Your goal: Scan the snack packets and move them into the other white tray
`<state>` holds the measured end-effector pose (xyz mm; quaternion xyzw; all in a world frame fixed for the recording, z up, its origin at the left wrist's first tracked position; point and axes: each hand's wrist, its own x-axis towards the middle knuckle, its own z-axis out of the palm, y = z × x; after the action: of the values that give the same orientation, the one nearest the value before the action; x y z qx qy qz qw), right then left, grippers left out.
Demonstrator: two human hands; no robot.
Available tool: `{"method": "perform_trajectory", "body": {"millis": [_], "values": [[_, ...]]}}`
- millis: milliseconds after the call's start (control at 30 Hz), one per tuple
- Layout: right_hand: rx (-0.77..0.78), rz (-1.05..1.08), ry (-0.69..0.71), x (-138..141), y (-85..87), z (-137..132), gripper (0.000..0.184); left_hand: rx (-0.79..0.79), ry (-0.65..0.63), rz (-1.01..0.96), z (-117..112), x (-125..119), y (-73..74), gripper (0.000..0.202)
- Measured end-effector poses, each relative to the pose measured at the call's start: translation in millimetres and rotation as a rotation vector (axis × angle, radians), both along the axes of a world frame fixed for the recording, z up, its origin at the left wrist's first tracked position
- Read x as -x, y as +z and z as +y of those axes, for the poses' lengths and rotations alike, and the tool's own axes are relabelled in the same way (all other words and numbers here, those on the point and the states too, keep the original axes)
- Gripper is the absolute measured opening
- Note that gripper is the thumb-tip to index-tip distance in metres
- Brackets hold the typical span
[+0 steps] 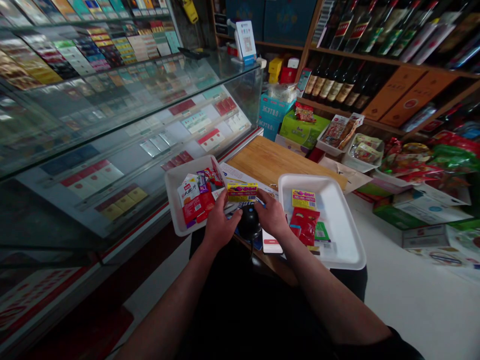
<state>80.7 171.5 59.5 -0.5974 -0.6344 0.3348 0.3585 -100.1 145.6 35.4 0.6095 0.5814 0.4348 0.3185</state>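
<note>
Between my left hand [220, 224] and my right hand [273, 216] is a small yellow and purple candy pack [242, 192], held by its two ends with the fingers closed. Just below it stands a black rounded device [249, 222] with a blue spot on top and a cable, possibly a scanner. Beside my left hand, a white tray [173, 202] holds several snack packets in red, white and purple. To the right, a larger white tray [347, 240] contains a similar yellow pack [303, 199], a red packet [305, 225] and a green packet [321, 231].
A wooden table [262, 155] extends ahead, with a phone [272, 243] near my right wrist. The glass display counter [150, 120] with cigarette packs runs along the left. Boxes of snacks [412, 160] stand on the right, below shelves of bottles [333, 82].
</note>
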Motion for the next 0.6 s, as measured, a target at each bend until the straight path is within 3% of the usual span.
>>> {"method": "perform_trajectory", "body": {"millis": [167,367,600], "values": [[0.06,-0.025,-0.038,-3.1,-9.6,-1.0,0.051,0.084,0.02,-0.057,-0.8,-3.0,-2.4,0.077],[0.048,0.01,-0.009,-4.6,-8.2,-3.7,0.053,0.002,0.017,-0.007,-0.9,-5.1,-1.4,0.074],[-0.035,0.081,-0.062,-10.5,7.1,-5.6,0.052,-0.042,0.015,0.006,-3.2,-15.4,24.2,0.073]]}}
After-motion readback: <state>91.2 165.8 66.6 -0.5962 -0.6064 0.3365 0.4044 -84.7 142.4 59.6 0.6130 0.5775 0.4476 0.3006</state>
